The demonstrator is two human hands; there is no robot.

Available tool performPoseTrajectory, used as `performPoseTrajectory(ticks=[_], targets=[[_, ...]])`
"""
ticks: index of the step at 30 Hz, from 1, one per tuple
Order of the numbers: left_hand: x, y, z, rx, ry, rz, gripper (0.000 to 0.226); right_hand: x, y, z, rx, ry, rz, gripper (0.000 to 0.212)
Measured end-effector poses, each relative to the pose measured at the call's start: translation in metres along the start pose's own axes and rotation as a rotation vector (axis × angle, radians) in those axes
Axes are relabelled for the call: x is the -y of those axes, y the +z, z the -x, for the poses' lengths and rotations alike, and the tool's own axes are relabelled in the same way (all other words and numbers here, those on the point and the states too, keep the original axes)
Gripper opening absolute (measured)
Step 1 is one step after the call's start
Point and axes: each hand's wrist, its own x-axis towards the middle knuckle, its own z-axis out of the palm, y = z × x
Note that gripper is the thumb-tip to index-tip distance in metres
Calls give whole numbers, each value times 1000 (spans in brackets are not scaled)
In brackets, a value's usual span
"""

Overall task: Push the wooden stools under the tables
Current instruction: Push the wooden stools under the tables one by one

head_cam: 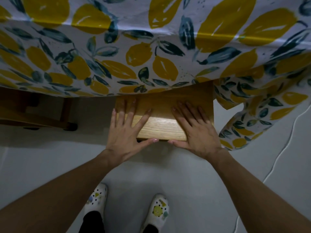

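Note:
A light wooden stool (161,126) stands on the floor, its far part hidden beneath the hanging cloth of the table (117,52), which is covered in a white cloth printed with yellow lemons. My left hand (126,130) lies flat on the stool's left side, fingers spread on the seat and thumb along the near edge. My right hand (195,130) lies flat on the right side in the same way. Both thumbs nearly meet at the seat's front edge.
Under the table at the left, a second wooden stool's legs (67,115) show in shadow. A white cable (286,148) runs over the grey floor at the right. The cloth's corner (252,118) hangs low beside the stool. My two patterned shoes (158,211) stand below.

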Motion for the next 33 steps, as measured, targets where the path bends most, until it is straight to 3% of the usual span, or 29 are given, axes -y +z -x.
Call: performPoseTrajectory(ticks=[10, 14, 18, 23, 27, 30, 33], targets=[[1, -4, 1, 64, -1, 10, 87, 0, 2, -2, -15, -5, -55, 98], [1, -13, 0, 215, -8, 6, 87, 10, -12, -3, 94, 51, -105, 99], [-8, -39, 9, 333, -9, 94, 86, 33, -52, 8, 224, 190, -207, 78], [-22, -119, 38, 156, -70, 253, 68, 55, -132, 41, 150, 334, -324, 70], [-25, -218, 50, 59, -56, 234, 65, 72, -224, 53, 9, 360, -353, 79], [-28, -290, 52, 2, -73, 322, 60, 83, -289, 53, -156, 380, -382, 63], [-30, -351, 51, 11, -62, 431, 52, 87, -349, 54, -220, 334, -342, 55]])
